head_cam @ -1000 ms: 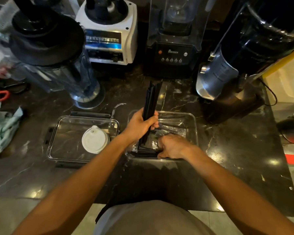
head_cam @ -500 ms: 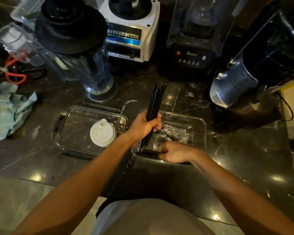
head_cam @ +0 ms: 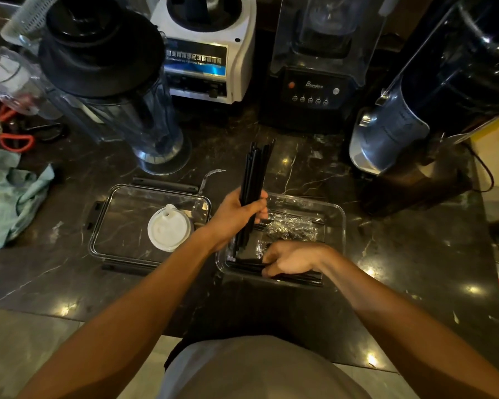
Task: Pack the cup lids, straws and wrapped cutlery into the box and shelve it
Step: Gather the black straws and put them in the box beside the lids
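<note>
A white cup lid lay on the clear box lid on the dark counter. The left hand gripped a bundle of black straws upright — their lower ends inside the clear box. The right hand curled over more straws lying there, beside the wrapped cutlery.

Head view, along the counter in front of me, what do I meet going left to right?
Green cloth → box lid with white cup lid on it → left hand holding black straws → clear box, right hand inside.
</note>
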Available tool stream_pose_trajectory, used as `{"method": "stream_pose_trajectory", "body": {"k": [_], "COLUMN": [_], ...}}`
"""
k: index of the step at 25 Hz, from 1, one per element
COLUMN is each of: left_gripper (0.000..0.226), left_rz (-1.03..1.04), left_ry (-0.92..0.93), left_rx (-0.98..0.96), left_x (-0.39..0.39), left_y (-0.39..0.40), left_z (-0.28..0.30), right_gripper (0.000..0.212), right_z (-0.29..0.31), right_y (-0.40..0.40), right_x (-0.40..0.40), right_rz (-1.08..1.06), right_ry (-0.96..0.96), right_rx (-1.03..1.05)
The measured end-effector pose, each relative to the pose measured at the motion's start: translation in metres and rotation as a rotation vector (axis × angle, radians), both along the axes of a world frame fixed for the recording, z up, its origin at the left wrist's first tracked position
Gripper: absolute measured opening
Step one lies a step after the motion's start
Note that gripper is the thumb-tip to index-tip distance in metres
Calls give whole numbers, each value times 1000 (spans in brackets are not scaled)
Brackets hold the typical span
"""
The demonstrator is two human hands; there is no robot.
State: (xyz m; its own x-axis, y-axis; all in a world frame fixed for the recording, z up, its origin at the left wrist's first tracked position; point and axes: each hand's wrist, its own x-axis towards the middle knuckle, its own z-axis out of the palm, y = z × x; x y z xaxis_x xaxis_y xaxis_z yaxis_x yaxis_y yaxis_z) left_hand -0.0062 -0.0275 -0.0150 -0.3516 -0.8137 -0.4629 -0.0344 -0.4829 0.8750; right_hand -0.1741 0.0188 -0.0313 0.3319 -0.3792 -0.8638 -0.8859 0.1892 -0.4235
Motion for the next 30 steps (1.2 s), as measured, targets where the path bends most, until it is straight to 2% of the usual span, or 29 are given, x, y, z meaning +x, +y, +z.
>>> {"method": "stream_pose_trajectory", "body": {"k": [6, 9, 13, 18, 21, 23, 26, 27, 30], "left_gripper": [20, 22, 18, 20, 20, 20, 18, 17, 17], "left_rz": [-14, -30, -22, -9, 26, 54, 120, 143, 221], "left_ry": [-2, 0, 7, 63, 135, 178, 228, 238, 249], "left_rx": [-18, -19, -5, 21, 48, 74, 86, 83, 51], "left_x": [2, 3, 3, 5, 6, 10, 20, 25, 39], "left_y": [1, 2, 1, -2, -4, -7, -12, -13, -16], "left_z": [-3, -3, -3, 2, 11, 16, 26, 31, 43], "right_gripper": [72, 76, 77, 67, 65, 63, 59, 53, 10], "right_z": [7, 16, 29, 45, 52, 55, 64, 66, 66], "right_y": [-1, -4, 0, 8, 18, 22, 19, 17, 11], "right_x": [-4, -6, 2, 9, 8, 1, -21, -28, -40], "right_rz": [-34, -37, 22, 223, 265, 213, -60, -121, -202], "right_ry": [-38, -72, -108, -14, 12, 15, -77, -110, -170], "right_rx": [83, 146, 104, -38, -79, -75, 31, 43, -40]}}
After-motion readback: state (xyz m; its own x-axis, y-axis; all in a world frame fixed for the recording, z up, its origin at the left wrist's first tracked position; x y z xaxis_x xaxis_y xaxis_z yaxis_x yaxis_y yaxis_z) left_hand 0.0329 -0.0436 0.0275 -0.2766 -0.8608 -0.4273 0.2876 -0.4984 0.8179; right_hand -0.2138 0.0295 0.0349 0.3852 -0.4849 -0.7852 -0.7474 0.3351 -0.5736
